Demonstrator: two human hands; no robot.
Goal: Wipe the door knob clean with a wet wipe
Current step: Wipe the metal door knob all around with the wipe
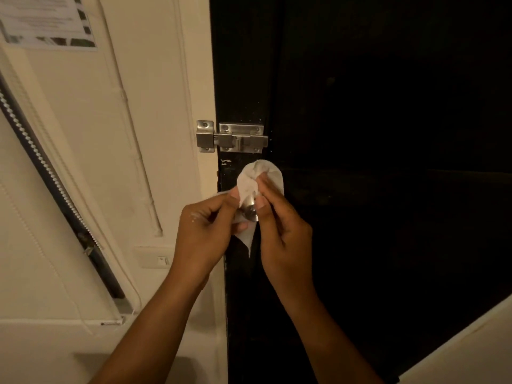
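You face a dark door [388, 106] set against a cream wall [155, 79]. A steel slide bolt [232, 137] spans the door's left edge, its keeper plate on the frame. Up at the wall's top left corner you see a printed notice [47, 20], its text too blurred to read. A beaded cord [47, 167] runs diagonally down the left side beside a dark strip. A pale light switch [156, 257] sits low on the wall, near the door's edge.
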